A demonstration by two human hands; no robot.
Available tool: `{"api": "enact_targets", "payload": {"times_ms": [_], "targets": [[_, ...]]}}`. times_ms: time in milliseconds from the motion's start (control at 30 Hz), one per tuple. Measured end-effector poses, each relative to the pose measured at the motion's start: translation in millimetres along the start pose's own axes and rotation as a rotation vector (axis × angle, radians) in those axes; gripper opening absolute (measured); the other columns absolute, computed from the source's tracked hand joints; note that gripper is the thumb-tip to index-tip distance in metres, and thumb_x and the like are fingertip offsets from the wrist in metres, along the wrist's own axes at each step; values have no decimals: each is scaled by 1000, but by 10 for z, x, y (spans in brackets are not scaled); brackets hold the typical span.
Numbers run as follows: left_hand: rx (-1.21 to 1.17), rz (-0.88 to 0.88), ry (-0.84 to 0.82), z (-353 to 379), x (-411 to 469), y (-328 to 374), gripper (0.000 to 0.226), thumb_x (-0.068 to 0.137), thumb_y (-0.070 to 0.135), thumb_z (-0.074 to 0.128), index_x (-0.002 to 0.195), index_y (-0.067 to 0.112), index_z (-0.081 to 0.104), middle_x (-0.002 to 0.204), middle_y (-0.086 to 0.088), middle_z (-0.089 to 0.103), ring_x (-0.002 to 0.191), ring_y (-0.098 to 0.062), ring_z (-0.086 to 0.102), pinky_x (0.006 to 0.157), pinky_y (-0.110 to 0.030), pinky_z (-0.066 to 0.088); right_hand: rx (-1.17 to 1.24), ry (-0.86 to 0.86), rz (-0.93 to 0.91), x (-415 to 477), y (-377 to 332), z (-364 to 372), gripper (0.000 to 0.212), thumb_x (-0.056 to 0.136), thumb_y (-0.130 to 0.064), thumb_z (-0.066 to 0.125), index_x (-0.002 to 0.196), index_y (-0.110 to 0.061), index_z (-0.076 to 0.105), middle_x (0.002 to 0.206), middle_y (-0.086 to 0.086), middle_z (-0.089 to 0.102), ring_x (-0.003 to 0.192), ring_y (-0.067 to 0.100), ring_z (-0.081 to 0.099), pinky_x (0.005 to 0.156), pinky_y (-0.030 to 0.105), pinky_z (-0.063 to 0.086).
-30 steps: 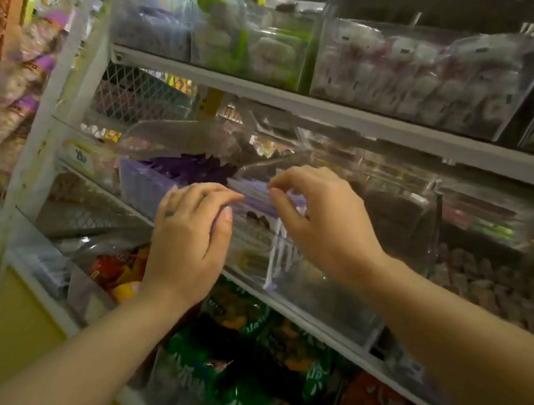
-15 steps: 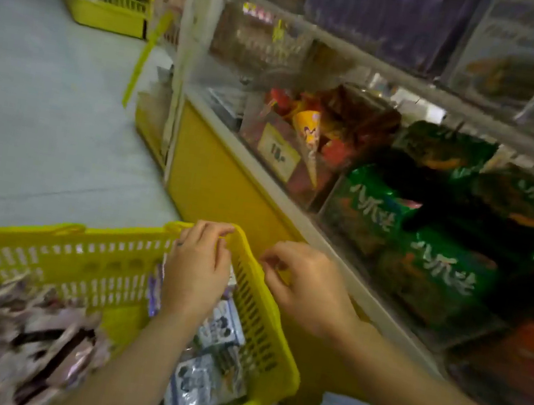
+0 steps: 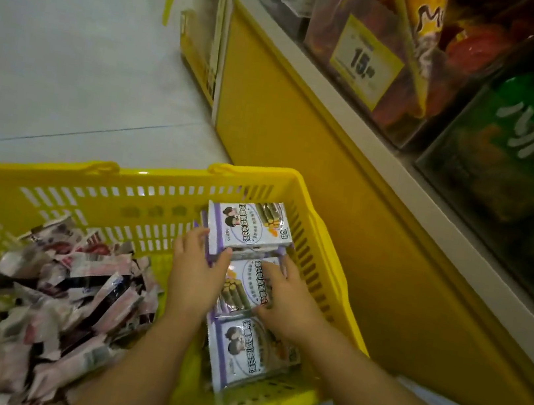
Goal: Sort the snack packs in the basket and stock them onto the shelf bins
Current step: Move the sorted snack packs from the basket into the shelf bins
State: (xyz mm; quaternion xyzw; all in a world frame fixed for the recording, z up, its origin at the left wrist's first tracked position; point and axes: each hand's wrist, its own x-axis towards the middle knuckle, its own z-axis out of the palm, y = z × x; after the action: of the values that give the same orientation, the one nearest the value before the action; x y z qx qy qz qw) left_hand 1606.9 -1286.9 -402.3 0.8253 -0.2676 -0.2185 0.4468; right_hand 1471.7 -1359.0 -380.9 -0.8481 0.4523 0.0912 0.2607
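A yellow plastic basket (image 3: 140,207) stands on the floor below the shelf. Its right side holds white-and-purple snack packs (image 3: 248,227) in a row; its left side holds a heap of pink, white and dark wrapped snacks (image 3: 72,291). My left hand (image 3: 194,271) is inside the basket, its fingers curled round the left edge of the top purple pack. My right hand (image 3: 286,298) lies on the middle purple pack (image 3: 239,288), fingers bent over its right edge. A third purple pack (image 3: 246,352) lies nearer me.
The yellow shelf base (image 3: 302,145) rises just right of the basket. Clear bins above it hold red and orange snacks behind a yellow price tag (image 3: 366,61), and green bags (image 3: 527,144) further right. Grey floor (image 3: 73,52) spreads to the left.
My view dropped from the shelf bins to the basket. Both hands came down from the clear bin, passed the basket rim and now hold purple packs inside it.
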Motion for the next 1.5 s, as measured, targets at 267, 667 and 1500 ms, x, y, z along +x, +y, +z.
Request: {"api": "enact_targets", "payload": {"times_ms": [267, 667, 1500], "targets": [[-153, -276, -206, -35, 121, -9, 58, 88, 32, 67, 136, 12, 42, 104, -3, 59, 79, -12, 60, 59, -25, 44, -94, -28, 12, 115, 19, 39, 105, 71, -40, 80, 150, -27, 12, 143, 7, 41, 132, 29, 32, 106, 42, 37], [154, -231, -690, -420, 181, -70, 52, 75, 48, 77, 108, 18, 51, 101, 7, 58, 87, -6, 54, 63, -21, 40, 189, -102, -92, -75, -23, -113, 109, 71, -21, 82, 149, -37, 8, 145, -2, 31, 133, 19, 35, 105, 32, 37], [-45, -221, -494, -1216, 637, 55, 14, 94, 25, 59, 107, 22, 60, 87, -3, 74, 74, -20, 73, 66, -32, 53, 334, 323, -213, 348, -431, -804, 67, 64, -56, 77, 118, -41, 40, 104, -18, 41, 105, 7, 44, 81, 21, 38]]}}
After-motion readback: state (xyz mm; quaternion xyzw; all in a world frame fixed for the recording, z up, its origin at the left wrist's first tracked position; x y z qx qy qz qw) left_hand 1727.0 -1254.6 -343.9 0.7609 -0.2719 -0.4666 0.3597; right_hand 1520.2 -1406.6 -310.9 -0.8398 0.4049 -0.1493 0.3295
